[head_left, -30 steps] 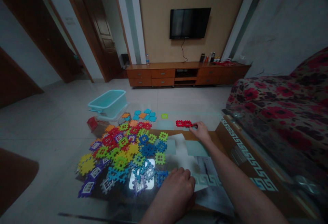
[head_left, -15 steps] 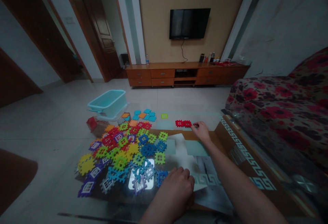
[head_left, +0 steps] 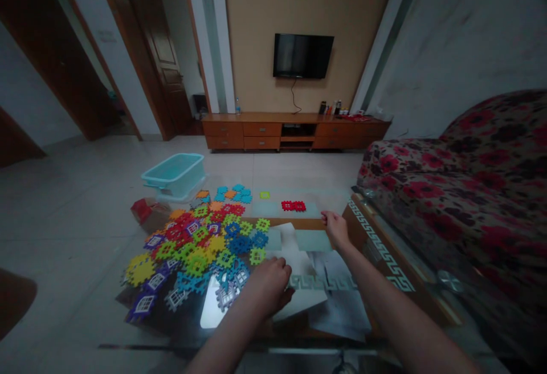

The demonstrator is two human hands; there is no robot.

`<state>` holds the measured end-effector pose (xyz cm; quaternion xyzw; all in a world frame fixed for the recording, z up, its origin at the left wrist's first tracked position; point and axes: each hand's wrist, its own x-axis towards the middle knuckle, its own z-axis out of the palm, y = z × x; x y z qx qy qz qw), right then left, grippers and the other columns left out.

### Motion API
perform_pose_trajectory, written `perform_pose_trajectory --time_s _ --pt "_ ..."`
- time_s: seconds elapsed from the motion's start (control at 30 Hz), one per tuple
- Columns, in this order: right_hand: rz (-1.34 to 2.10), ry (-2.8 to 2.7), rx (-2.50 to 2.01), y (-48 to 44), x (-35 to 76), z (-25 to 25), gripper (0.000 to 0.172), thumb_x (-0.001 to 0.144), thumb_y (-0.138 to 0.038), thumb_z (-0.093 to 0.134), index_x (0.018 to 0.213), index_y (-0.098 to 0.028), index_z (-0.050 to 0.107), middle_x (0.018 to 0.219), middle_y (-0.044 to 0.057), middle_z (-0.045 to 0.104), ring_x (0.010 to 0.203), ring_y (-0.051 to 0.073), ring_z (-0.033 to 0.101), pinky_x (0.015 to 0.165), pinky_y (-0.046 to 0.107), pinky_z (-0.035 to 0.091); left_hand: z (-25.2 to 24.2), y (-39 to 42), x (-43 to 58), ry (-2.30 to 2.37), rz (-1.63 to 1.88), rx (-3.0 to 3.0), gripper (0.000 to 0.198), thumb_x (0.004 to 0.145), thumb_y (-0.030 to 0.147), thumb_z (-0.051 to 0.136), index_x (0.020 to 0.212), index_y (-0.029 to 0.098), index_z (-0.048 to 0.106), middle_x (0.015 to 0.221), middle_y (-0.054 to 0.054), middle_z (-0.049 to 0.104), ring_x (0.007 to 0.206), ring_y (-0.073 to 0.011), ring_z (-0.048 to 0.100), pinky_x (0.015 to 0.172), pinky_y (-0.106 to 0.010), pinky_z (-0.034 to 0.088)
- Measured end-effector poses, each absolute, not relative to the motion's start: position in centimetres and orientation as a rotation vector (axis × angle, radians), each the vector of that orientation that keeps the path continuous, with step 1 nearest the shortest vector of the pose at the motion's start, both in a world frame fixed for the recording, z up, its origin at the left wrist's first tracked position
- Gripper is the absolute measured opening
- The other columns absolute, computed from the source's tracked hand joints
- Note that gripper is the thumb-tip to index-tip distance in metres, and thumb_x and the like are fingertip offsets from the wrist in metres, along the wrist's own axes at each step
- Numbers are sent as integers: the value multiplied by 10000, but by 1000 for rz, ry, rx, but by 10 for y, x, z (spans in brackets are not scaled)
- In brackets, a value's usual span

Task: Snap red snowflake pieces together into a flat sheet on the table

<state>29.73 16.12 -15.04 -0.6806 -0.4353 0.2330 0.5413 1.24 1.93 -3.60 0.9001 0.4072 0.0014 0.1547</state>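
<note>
Plastic tiles (head_left: pixel 196 263) hem the left hand (head_left: pixel 265 285) (on its left side).

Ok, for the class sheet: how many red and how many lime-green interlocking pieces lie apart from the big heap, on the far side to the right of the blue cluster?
Red interlocking plastic pieces, joined together: 2
Lime-green interlocking plastic piece: 1
Total: 3

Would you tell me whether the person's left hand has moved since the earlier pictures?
Yes: the left hand has moved forward and left, over the edge of the pile of plastic tiles.
</note>
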Motion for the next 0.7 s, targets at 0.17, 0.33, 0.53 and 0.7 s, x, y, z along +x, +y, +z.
perform_pose_trajectory --time_s 0.17,0.33,0.53,0.7 --pt "680 -1069 -1575 116 279 -129 409 713 -538 539 742 -161 696 678 81 690 626 206 621 555 286 458 -36 22 -6 1238 -7 2583 242 862 365 603 1000 170 645 1057 -114 646 1013 -289 631 862 -378 493" --pt "842 -1100 -1542 72 254 -104 380 712 -511 565 779 -159 692 690 77 682 574 178 593 506 268 432 -35 32 -26 1323 15 2548 269 865 338 589 1087 194 633 1115 -111 634 1046 -275 622 870 -352 480" --pt "1062 -1366 -1512 29 220 -76 283 763 -409 576 856 -174 703 752 39 680 613 159 587 552 268 438 -40 55 -59 1469 80 2460 255 875 336 553 1074 195 624 1155 -111 621 1082 -257 601 944 -349 452" --pt "1065 -1742 -1435 8 198 -53 220 838 -339 585 943 -193 711 848 36 697 755 175 610 672 284 450 -49 77 -95 1609 204 2384 331 881 343 539 1172 195 598 1216 -117 602 1139 -261 566 998 -365 423"
